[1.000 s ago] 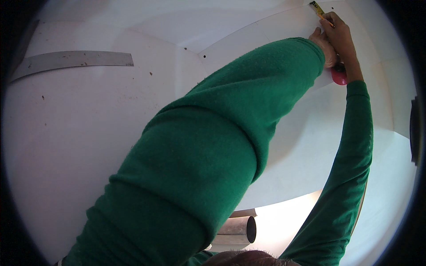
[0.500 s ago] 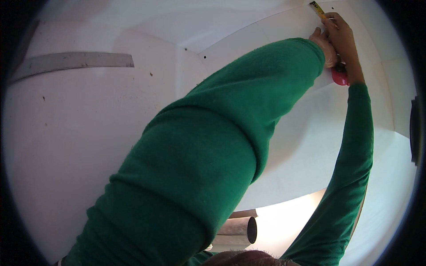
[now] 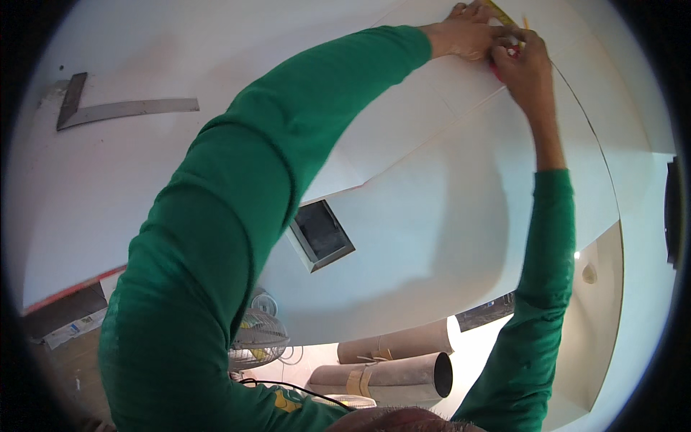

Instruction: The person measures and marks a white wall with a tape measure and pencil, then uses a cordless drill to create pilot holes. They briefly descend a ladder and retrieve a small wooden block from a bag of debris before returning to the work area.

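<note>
Up at the top of the view, my left hand, in a green sleeve, lies against a white panel with its fingers curled at the tape measure's yellow blade. Just right of it, my right hand has its fingers closed around a thin yellow stick like a pencil, beside the blade. The red tape case is mostly hidden behind both hands, so its exact grip is unclear.
A metal square rests on the white surface at left. A dark framed panel sits in the middle. Below are a wire-guarded fan, large grey-brown tubes and a cable. A dark object is at the right rim.
My view has shifted, bringing the framed panel and fan into sight. My left forearm swung leftward and upward; both hands moved slightly left, still at the tape measure.
</note>
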A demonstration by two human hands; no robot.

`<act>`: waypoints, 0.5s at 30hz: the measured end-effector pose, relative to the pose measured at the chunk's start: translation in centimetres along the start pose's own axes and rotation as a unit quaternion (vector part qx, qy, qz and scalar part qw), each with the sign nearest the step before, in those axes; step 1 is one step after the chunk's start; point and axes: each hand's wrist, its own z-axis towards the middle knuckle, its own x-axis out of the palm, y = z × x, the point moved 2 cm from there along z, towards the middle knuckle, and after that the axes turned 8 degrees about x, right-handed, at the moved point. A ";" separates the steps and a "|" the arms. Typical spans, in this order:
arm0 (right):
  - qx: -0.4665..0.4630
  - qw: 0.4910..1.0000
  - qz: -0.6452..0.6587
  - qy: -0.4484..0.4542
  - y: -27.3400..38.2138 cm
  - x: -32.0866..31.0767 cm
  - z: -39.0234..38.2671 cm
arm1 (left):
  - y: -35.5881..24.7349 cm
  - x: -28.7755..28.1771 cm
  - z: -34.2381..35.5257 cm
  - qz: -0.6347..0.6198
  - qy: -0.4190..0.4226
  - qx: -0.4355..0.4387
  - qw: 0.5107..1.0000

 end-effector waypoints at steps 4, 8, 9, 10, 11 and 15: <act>0.036 0.995 0.021 -0.087 -4.3 -0.7 6.1 | 2.6 -1.0 6.9 0.057 -0.102 -0.006 0.993; 0.066 0.997 0.029 -0.040 -3.8 -1.7 2.2 | 1.2 2.9 5.9 0.107 -0.120 0.009 0.987; 0.070 0.995 0.052 -0.044 -3.3 -2.5 2.1 | 1.1 2.4 5.2 0.132 -0.173 0.027 0.976; 0.079 0.993 0.077 -0.044 -3.4 -2.4 1.5 | 0.9 3.2 4.1 0.154 -0.219 0.046 0.962; 0.087 0.990 0.103 -0.045 -3.3 -2.3 0.9 | 0.8 3.6 2.9 0.177 -0.264 0.066 0.946; 0.134 0.979 0.153 0.025 -0.6 -1.4 -5.8 | -2.3 6.7 -4.9 0.189 -0.179 0.031 0.965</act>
